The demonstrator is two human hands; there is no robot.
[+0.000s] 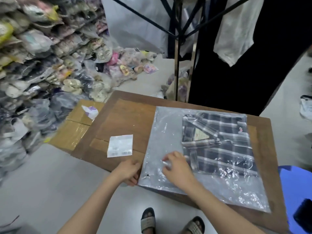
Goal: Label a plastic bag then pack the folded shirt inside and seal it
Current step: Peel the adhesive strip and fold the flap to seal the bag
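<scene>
A clear plastic bag (pixel 165 132) lies flat on the brown cardboard-covered table (pixel 125 119). Inside it, toward the right, sits a folded dark plaid shirt (pixel 219 142). My left hand (pixel 128 171) pinches the bag's near left edge at the table's rim. My right hand (pixel 179 168) rests on top of the bag, fingers spread and pressing the plastic just left of the shirt. A white label sheet (pixel 120 145) with barcodes lies on the table to the left of the bag, untouched.
Piles of bagged goods (pixel 33 68) fill the left side. A taped carton (pixel 76 127) with a crumpled wrapper (pixel 90 111) stands left of the table. A black rack (pixel 179 39) with hanging cloth stands behind. A blue stool (pixel 295 186) is at right. My sandalled feet (pixel 170 222) are below.
</scene>
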